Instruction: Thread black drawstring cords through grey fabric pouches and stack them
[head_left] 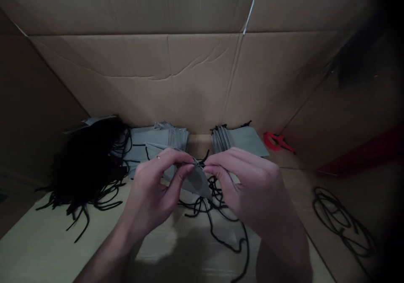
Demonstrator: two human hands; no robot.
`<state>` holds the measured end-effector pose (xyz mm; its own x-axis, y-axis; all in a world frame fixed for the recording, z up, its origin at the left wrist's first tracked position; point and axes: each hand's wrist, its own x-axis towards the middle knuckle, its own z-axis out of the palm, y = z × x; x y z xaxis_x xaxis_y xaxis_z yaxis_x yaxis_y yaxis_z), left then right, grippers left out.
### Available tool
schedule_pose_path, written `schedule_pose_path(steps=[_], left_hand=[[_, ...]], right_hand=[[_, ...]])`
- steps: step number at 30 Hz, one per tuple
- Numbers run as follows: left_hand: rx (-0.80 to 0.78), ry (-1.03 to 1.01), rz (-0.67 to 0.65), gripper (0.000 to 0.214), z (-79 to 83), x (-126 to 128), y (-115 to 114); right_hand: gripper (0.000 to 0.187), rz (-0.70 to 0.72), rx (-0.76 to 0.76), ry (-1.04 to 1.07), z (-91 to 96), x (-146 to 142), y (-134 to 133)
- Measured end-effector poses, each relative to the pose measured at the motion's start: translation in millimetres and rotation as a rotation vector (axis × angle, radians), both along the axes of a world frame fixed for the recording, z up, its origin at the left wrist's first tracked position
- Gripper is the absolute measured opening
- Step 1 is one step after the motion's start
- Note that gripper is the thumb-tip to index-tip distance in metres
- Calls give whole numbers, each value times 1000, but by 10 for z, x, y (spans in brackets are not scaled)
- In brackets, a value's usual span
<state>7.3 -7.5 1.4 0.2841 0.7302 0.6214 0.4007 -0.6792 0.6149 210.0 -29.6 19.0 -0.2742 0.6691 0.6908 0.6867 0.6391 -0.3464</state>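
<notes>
- Nearest: both forearms run off the bottom edge; a loose black cord (243,245) trails over the pale tabletop (31,249), one end cut off there too. Shadow dims the surface between the arms.
- Left hand (160,186): thumb and forefinger pinch the top corner of a grey pouch (200,182), held up mid-view above the table.
- Right hand (252,186): thumb and forefinger close on a short black drawcord (205,156) at that same corner, its tip poking up. Fingertips of both hands nearly meet; how the cord passes through the cloth is hard to make out.
- Pouch's left side partly behind left fingers; tangled cords below it partly masked by pouch and right hand.
- Right side: loose coil of dark cord (341,220), lower end lost in the gloom.
- Left side: heap of black cords (88,165), strands merging into one dark mass, overlapping the left pouch stack (151,135). Left hand also blocks that stack's near edge.
- Beyond right hand: second pouch stack (248,140), near edge partly covered; red-handled snips (277,142) beside it, blades unclear.
- Far right: red object (362,152), blurred, unidentifiable.
- Farthest: creased cardboard wall (142,60); upper right corner blacked out.
</notes>
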Motion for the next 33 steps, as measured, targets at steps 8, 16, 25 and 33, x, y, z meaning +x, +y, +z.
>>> schedule_pose_path(steps=[8, 16, 25, 33], left_hand=[[-64, -81, -42, 8, -17, 24, 41], [-114, -123, -55, 9, -31, 16, 34], [-86, -90, -54, 9, -33, 15, 33], [-78, -70, -52, 8, -26, 13, 22]], right_hand=[[18, -11, 31, -1, 2, 3, 1], [19, -15, 29, 1, 11, -3, -10], [20, 12, 27, 6, 27, -4, -6], [20, 15, 30, -3, 5, -2, 4]])
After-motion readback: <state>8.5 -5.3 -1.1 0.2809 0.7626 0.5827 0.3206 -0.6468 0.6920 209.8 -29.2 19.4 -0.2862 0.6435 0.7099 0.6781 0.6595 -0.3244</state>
